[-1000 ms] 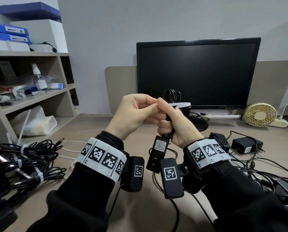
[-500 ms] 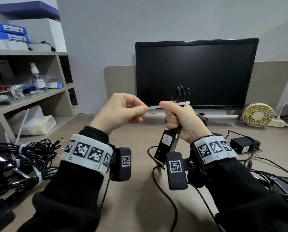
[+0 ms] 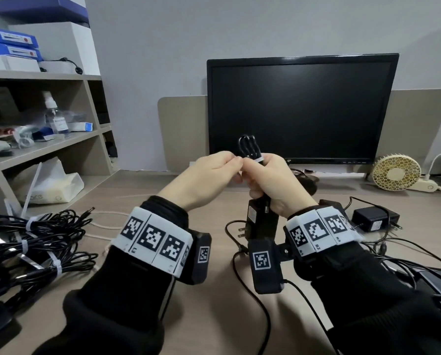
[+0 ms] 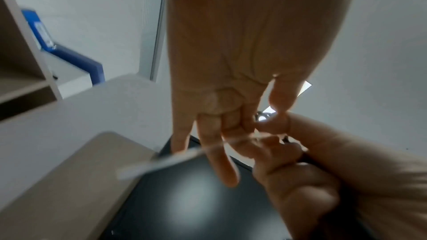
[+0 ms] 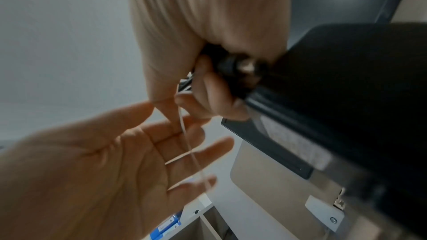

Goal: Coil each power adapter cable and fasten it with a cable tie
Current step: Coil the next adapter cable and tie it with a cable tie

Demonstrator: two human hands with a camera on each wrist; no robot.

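Note:
In the head view my right hand (image 3: 263, 172) grips a coiled black cable (image 3: 248, 147) above the desk, its loops sticking up out of the fist. The black power adapter (image 3: 261, 221) hangs below that hand. A white cable tie (image 3: 259, 159) circles the coil just above my fingers. My left hand (image 3: 236, 163) touches the right one and pinches the tie at the coil. In the left wrist view the tie's tail (image 4: 161, 161) runs across my outstretched fingers. The right wrist view shows the tail (image 5: 191, 152), the cable's barrel plug (image 5: 242, 67) and the adapter (image 5: 335, 98).
A black monitor (image 3: 301, 108) stands behind my hands. Several tied cable bundles (image 3: 35, 242) lie at the left of the desk (image 3: 206, 316). Loose adapters (image 3: 373, 219) and cables lie at the right, beside a small fan (image 3: 396, 175). A shelf unit (image 3: 48, 147) stands at the left.
Half a second ago my left hand was drawing the tie's tail out to the left. It has come back against the right hand, and the tie sits closer round the coil.

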